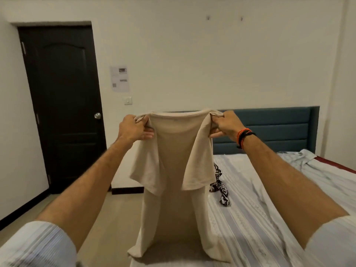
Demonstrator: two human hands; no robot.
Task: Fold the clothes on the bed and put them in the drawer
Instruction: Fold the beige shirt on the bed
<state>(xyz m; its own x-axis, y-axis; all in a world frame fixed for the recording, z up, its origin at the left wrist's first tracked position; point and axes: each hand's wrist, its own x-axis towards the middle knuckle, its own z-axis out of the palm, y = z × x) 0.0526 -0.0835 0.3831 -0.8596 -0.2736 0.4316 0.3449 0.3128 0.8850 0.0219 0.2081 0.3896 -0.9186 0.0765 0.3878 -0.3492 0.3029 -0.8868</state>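
I have the beige T-shirt [174,151] held up in front of me at 12 o'clock, my left hand [134,129] pinching one shoulder and my right hand [224,124] pinching the other, fingers curled into the cloth on both sides. The sleeves are turned in toward the middle and the hem just brushes the near edge of the bed [260,218]. To do this fold well, I judge I should keep both shoulders level and the top edge taut, so the sides hang straight, then lower the shirt flat onto the striped sheet toward 2 o'clock before doubling it over. Laying it down slowly should keep the sleeves from flopping back out. The black-and-white patterned garment [219,186] lies just behind the shirt at 1 o'clock, and a pale blue shirt [300,157] sits farther off at 2 o'clock; I should set mine down apart from both. No drawer is in view.
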